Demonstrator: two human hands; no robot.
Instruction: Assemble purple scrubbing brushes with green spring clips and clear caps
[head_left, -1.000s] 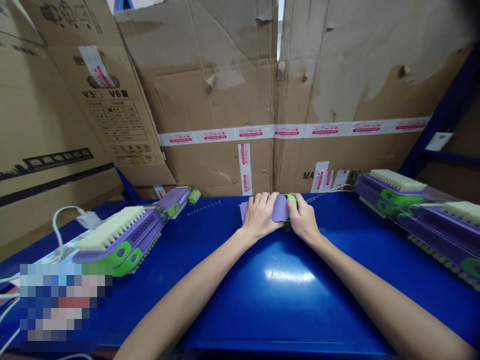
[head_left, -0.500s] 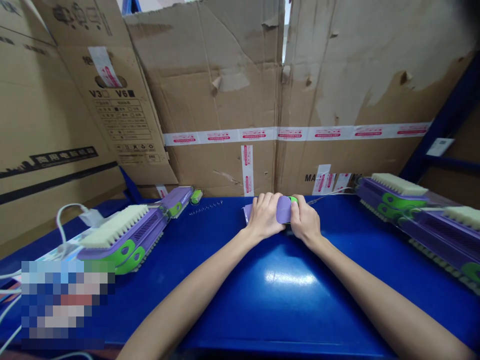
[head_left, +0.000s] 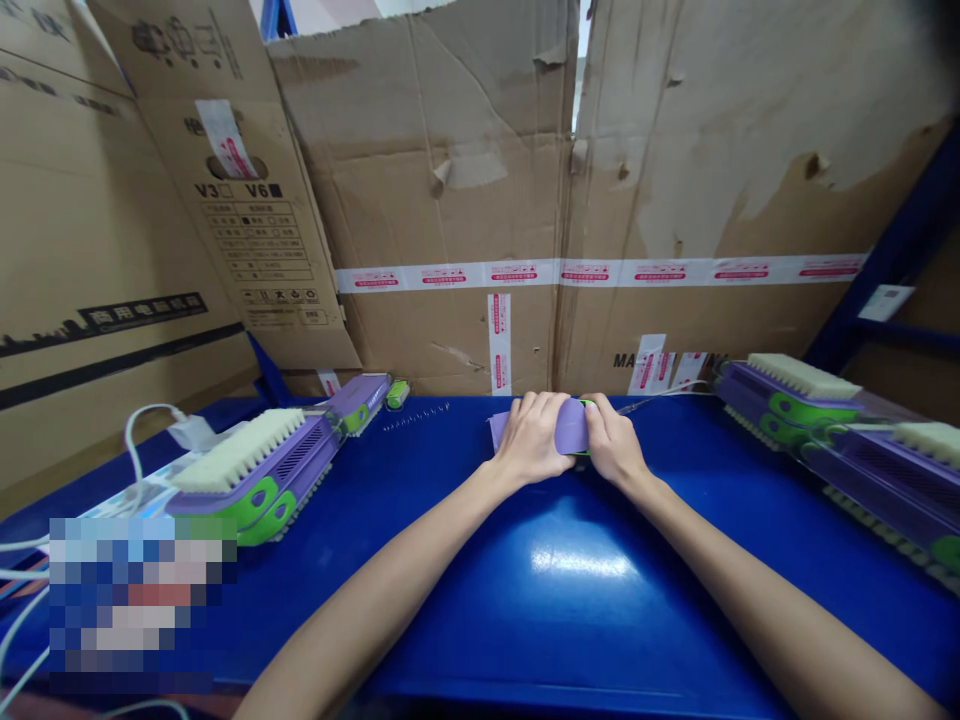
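Both hands hold a purple casing (head_left: 572,428) with a green end, low over the far middle of the blue table. My left hand (head_left: 532,435) wraps over its left part, fingers across the top. My right hand (head_left: 613,438) grips the green end (head_left: 587,404) at the right, thumb against the purple face. Most of the underside is hidden by the fingers. Left of my hands, a row of tiny metal pieces, perhaps screws (head_left: 416,418), lies on the table. Beyond it are a small green part (head_left: 397,394) and another purple casing (head_left: 360,402).
Purple-and-green units with cream ridged pads stand at left (head_left: 251,475) and right (head_left: 791,398). A thin cable (head_left: 671,392) runs behind my right hand. White cords and a plug (head_left: 191,432) lie at left. Cardboard (head_left: 442,330) walls the back of the blue table (head_left: 480,620).
My right hand has closed in on the casing, so less of its green end shows. Both hands keep their grip. The whole view has shifted slightly, with the scene sliding right and down.
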